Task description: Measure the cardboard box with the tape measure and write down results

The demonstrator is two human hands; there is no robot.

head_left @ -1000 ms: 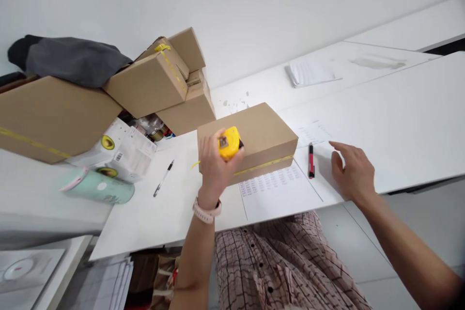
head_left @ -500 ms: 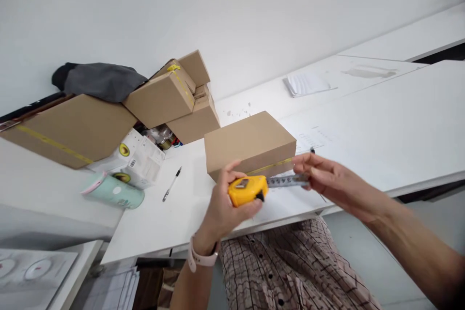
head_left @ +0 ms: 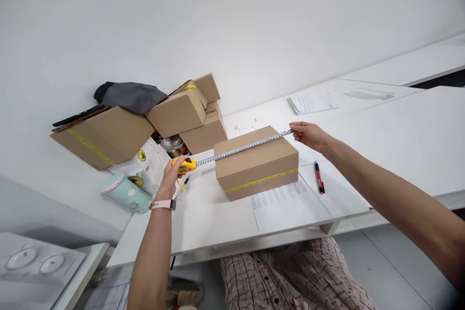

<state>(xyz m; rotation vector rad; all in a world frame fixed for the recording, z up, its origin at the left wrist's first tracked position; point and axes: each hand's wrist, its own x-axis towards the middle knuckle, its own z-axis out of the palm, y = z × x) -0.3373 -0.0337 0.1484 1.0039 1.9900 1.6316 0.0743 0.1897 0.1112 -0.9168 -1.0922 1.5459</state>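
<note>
A brown cardboard box [head_left: 259, 167] with a yellow tape strip along its front side sits on the white table. My left hand [head_left: 170, 177], a pink-banded watch on its wrist, is closed around a yellow tape measure [head_left: 188, 165] left of the box. From its case the metal blade [head_left: 243, 148] stretches over the top of the box. Beyond the box's right side, my right hand [head_left: 307, 135] pinches the blade's free end. Printed sheets [head_left: 286, 210] lie partly under the box.
A red and black pen [head_left: 319, 178] rests on paper right of the box. Stacked cartons [head_left: 178, 114], a mint-green cylinder [head_left: 127, 193] and a white avocado-print box [head_left: 150, 162] crowd the left. Several papers [head_left: 310, 101] lie near the wall.
My hands have moved apart, left hand leftward and right hand up. Much more of the blade is drawn out and now spans the box top instead of hanging in front.
</note>
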